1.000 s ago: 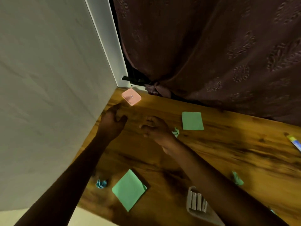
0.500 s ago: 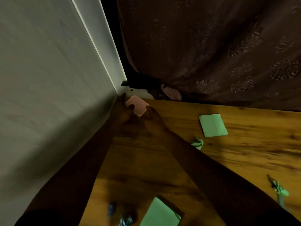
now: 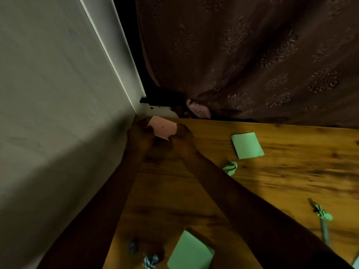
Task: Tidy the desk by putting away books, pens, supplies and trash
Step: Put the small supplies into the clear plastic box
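The head camera looks steeply down, close above the far-left corner of the brown wooden desk (image 3: 281,183), beside the pale grey wall (image 3: 48,94).

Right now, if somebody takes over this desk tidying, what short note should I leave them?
Left hand and right hand both hold the pink square paper pad at the far left corner of the wooden desk, by the wall.
On the desk lie two green square paper pads, two crumpled green paper balls and a blue-white crumpled paper ball.
Done: nothing visibly put away.
Left: store the pads, bin the balls.
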### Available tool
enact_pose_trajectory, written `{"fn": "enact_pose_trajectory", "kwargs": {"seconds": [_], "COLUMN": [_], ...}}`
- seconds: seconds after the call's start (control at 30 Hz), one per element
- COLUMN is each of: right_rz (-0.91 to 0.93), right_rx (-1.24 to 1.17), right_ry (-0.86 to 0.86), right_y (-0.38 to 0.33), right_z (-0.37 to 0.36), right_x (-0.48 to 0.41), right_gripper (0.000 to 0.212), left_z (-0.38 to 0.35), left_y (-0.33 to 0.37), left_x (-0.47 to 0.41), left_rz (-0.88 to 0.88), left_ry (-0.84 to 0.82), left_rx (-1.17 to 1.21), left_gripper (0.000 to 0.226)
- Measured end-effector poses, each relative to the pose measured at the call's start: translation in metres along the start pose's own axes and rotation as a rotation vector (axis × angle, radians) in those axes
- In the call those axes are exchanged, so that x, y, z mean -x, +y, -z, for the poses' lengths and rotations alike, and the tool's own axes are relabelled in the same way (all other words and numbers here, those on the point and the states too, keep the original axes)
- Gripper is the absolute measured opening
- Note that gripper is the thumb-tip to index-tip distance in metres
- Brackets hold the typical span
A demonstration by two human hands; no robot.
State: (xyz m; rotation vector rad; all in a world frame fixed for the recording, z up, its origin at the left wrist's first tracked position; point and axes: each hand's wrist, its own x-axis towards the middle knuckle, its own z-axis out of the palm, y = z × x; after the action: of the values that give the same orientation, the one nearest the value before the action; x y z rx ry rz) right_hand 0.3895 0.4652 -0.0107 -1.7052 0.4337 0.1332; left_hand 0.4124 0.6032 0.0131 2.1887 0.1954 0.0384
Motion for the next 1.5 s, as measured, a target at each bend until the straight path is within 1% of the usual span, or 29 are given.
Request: {"fn": "enact_pose_trajectory", "kwargs": {"seconds": [0.03, 0.1, 0.17, 0.27, 0.3, 0.4, 0.47, 0.5, 0.6, 0.7, 0.8, 0.87, 0.97, 1.1, 1.17, 1.3, 1.4, 1.5], "right_rz": [0.012, 0.045, 0.087, 0.150, 0.166, 0.195, 0.218, 0.224, 0.243, 0.229, 0.197, 0.184, 0.156, 0.124, 0.108, 0.091, 0.087, 0.135], "right_rx": [0.041, 0.100, 0.122, 0.195, 0.220, 0.191, 0.211, 0.206, 0.228, 0.262, 0.280, 0.319, 0.376, 0.469, 0.499, 0.533, 0.546, 0.577], "right_ry": [0.022, 0.054, 0.074, 0.085, 0.081, 0.062, 0.053, 0.042, 0.068, 0.110, 0.110, 0.118, 0.083, 0.065, 0.078, 0.091, 0.075, 0.062], "right_y": [-0.005, -0.010, -0.012, -0.010, -0.009, -0.002, 0.010, 0.012, 0.019, 0.038, 0.060, 0.075, 0.099, 0.127, 0.133, 0.136, 0.137, 0.138], "right_z": [0.009, 0.033, 0.060, 0.109, 0.127, 0.168, 0.218, 0.225, 0.249, 0.285, 0.313, 0.328, 0.345, 0.355, 0.356, 0.358, 0.359, 0.358], "right_x": [0.007, 0.022, 0.038, 0.072, 0.085, 0.119, 0.161, 0.168, 0.194, 0.227, 0.254, 0.266, 0.285, 0.301, 0.305, 0.308, 0.307, 0.308], "right_gripper": [0.060, 0.056, 0.048, 0.037, 0.034, 0.030, 0.029, 0.030, 0.035, 0.037, 0.037, 0.035, 0.030, 0.031, 0.035, 0.039, 0.038, 0.038], "left_z": [0.001, 0.008, 0.012, 0.018, 0.015, 0.009, -0.018, -0.019, -0.028, -0.048, -0.067, -0.078, -0.095, -0.115, -0.122, -0.133, -0.136, -0.137], "left_y": [0.001, 0.015, 0.026, 0.045, 0.047, 0.058, 0.076, 0.078, 0.087, 0.099, 0.104, 0.101, 0.101, 0.098, 0.094, 0.085, 0.084, 0.085], "left_x": [0.005, 0.030, 0.056, 0.105, 0.119, 0.157, 0.202, 0.207, 0.234, 0.281, 0.319, 0.338, 0.366, 0.387, 0.393, 0.399, 0.398, 0.396], "left_rz": [0.040, 0.069, 0.011, -0.013, -0.005, 0.006, 0.009, 0.015, 0.041, 0.055, 0.072, 0.082, 0.062, 0.009, 0.041, 0.065, 0.071, 0.117], "left_ry": [0.009, 0.044, 0.058, -0.037, -0.070, -0.101, -0.174, -0.189, -0.183, -0.188, -0.214, -0.240, -0.254, -0.249, -0.249, -0.247, -0.247, -0.262], "left_rx": [0.085, 0.136, 0.194, 0.197, 0.229, 0.188, 0.225, 0.246, 0.297, 0.389, 0.431, 0.433, 0.379, 0.216, 0.179, 0.114, 0.092, 0.114], "left_gripper": [0.035, 0.034, 0.040, 0.022, 0.020, 0.016, 0.014, 0.013, 0.014, 0.021, 0.028, 0.028, 0.025, 0.031, 0.030, 0.017, 0.017, 0.017]}}
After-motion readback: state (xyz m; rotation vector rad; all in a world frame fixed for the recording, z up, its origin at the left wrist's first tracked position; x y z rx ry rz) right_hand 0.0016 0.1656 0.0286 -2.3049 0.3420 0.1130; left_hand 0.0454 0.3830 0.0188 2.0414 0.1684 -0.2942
